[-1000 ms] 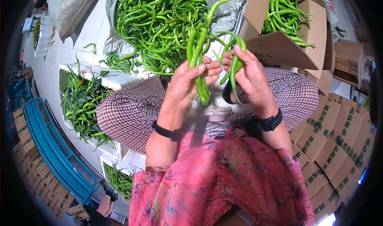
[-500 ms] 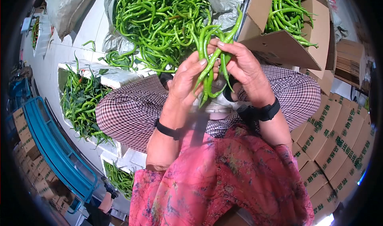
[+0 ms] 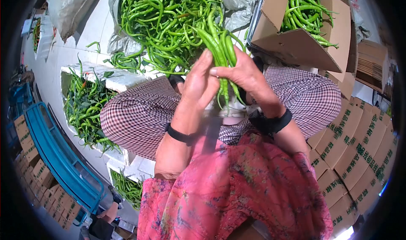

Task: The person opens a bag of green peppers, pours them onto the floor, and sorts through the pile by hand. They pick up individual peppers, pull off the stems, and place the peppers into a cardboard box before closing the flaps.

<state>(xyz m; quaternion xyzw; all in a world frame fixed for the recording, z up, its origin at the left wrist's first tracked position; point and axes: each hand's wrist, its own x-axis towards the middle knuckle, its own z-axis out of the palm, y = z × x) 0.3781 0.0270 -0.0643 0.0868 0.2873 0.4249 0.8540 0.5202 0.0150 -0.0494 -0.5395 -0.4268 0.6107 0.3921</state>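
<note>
A small bunch of long green chili peppers is held up over my lap, tips and stems pointing both up and down. My right hand wraps the bunch from the right, its thumb laid across the front. Against the left side of the bunch rests my left hand, thumb pointing up; its other fingers are partly hidden behind the peppers. Just beyond my hands lies a big heap of green chili peppers on an opened plastic sack.
At the upper right stands an open cardboard box with chili peppers inside. Foam boxes of peppers are on my left, near a blue metal frame. Stacked printed cartons lie to my right. A full white sack stands upper left.
The peppers, crossed and spread between my fingers before, are now gathered into a more even bunch. My right thumb has moved down across them, and my left hand has turned more upright.
</note>
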